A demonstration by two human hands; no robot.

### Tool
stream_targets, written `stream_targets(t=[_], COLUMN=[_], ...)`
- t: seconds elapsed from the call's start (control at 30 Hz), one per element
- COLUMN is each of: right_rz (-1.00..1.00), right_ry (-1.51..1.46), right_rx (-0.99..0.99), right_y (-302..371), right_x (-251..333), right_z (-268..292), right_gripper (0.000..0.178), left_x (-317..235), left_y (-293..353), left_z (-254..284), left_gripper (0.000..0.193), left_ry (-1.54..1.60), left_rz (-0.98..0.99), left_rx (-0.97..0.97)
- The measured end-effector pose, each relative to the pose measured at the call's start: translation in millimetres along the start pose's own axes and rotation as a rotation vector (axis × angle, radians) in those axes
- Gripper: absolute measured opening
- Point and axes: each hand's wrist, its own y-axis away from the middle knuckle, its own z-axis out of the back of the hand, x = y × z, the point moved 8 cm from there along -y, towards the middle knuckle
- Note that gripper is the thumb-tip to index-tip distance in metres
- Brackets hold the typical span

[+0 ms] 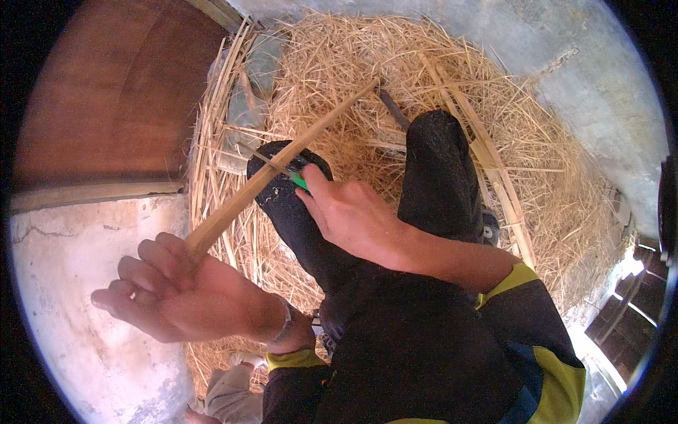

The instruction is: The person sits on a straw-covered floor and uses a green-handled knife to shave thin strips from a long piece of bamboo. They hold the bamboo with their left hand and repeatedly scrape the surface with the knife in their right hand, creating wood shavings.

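two hands: both on one bamboo strip [282, 169], person sits in straw, dark-trousered knees raised
left hand [176, 293]: fingers curl round the near end of the strip, palm up, closed on it; holds that end low and out to the side so the length runs slanted up across the left knee [282, 205]
right hand [353, 215]: clamped on a green-handled tool [300, 181], blade hidden, pressed where the strip crosses the knee; knee looks to serve as a rest, my guess
strip: thin, pale, far tip pointing up over the straw pile [395, 78]
straw: loose heap filling the corner, more flat bamboo strips [494, 169] lying right of the right knee [438, 169]
surroundings: brown door [120, 92] at left, pale concrete floor [63, 261] under the left hand
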Motion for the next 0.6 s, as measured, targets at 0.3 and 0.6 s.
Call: stream_targets(t=[0.3, 0.6], right_rz=[-0.161, -0.114], right_ry=[0.008, 0.021], right_rx=[0.046, 0.06], right_y=[3, -4], right_x=[-25, -34], right_z=[0, 0], right_gripper=[0.02, 0.019], left_x=[-2, 3], left_y=[0, -2], left_z=[1, -2], left_gripper=[0.035, 0.037], left_ry=[-0.009, 0.047], left_rz=[-0.01, 0.011], left_rx=[-0.051, 0.031])
